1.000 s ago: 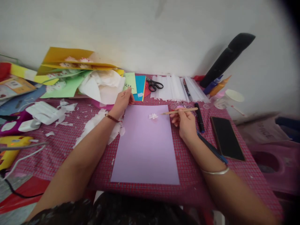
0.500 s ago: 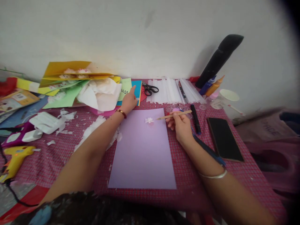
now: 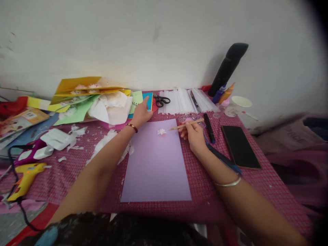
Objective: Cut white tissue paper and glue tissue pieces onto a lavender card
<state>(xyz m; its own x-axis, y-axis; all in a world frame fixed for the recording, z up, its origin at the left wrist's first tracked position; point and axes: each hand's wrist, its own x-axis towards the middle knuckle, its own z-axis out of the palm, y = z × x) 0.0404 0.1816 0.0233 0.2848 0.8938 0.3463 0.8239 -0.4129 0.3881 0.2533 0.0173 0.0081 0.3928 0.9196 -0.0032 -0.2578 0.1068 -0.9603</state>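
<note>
A purple sheet of paper (image 3: 156,164) lies on the table in front of me, with a small white paper flower (image 3: 161,131) near its top edge and a faint pink mark below it. My right hand (image 3: 195,135) pinches a thin wooden stick (image 3: 186,125), whose tapered tip points left, close to the flower. Reaching over the sheet's upper left corner, my left hand (image 3: 140,113) has its index finger stretched out above a blue card (image 3: 148,96). I see nothing held in it, though its lower fingers are partly hidden.
Black scissors (image 3: 162,100) and white plastic strips (image 3: 176,100) lie along the wall. At right are a black marker (image 3: 209,128), a phone (image 3: 241,147), paint bottles (image 3: 227,93) and a cup (image 3: 238,105). Paper scraps, folded cards (image 3: 79,89) and a yellow glue gun (image 3: 27,179) occupy the left.
The view has shifted slightly. My right hand has moved a little left with the stick, its tip still beside the flower. My left hand stays over the blue card.
</note>
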